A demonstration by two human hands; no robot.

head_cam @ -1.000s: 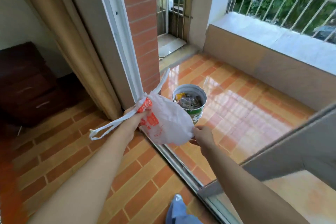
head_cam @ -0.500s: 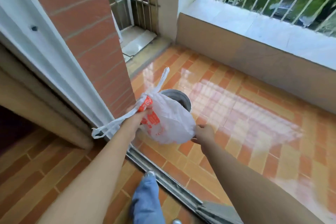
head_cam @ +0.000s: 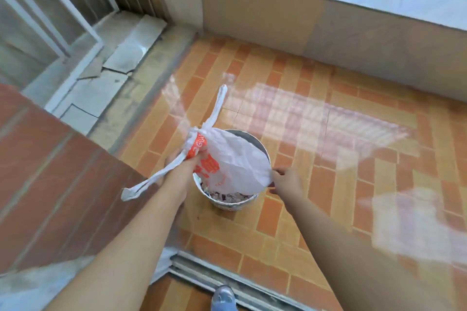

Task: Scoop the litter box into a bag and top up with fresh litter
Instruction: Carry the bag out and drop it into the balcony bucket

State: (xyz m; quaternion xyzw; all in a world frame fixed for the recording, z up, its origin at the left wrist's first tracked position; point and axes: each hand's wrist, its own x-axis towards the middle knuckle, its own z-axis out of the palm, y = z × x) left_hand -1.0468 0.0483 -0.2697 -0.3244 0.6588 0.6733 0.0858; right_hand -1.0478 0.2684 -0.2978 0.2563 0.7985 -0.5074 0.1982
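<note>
Out across the door track (head_cam: 227, 283), tied bag (head_cam: 237, 159) swung from short of the bucket (head_cam: 227, 206) to directly above it. Gripping the knotted neck with the left hand (head_cam: 180, 169), pinching the bottom edge with the right hand (head_cam: 285, 180). Looks set for dropping in, fresh litter next. Already packed with rubbish (head_cam: 231, 196) near the rim, though; brick wall (head_cam: 50, 171) close on the left.

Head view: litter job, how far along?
Done, apparently: the white bag bulges and its neck is gathered, so scooping looks finished. In hand: the left hand grips the neck and the right hand pinches the bottom edge, holding the bag over a bucket that has rubbish in it. Left: dropping the bag in. No litter box or fresh litter is in view, so the top-up cannot be confirmed.
</note>
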